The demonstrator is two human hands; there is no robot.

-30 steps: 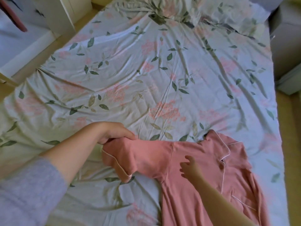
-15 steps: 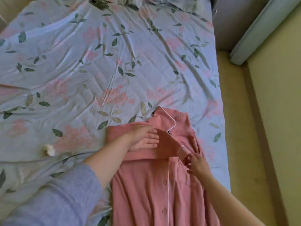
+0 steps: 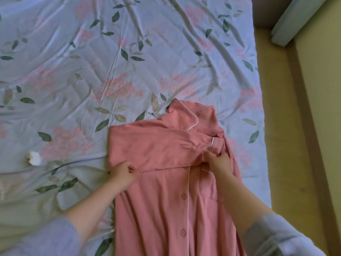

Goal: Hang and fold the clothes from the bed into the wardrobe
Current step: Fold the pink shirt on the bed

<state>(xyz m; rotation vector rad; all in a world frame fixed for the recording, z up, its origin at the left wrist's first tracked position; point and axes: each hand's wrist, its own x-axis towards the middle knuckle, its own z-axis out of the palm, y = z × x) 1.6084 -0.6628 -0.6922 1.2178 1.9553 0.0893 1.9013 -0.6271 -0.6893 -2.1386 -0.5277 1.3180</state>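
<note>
On the right side of the flowered bed, the pink shirt is lying buttons up, a sleeve folded across it. The left hand is pinching the sleeve's lower edge; the right hand is clutching the pink shirt by the cuff.

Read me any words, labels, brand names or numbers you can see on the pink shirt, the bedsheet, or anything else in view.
There is no readable text in this view.
Shirt: only white piping and plain buttons; no tag or label shows.
Bedsheet: a print of flowers and leaves, no lettering.
White wad on the sheet: no marks that I can make out.
</note>
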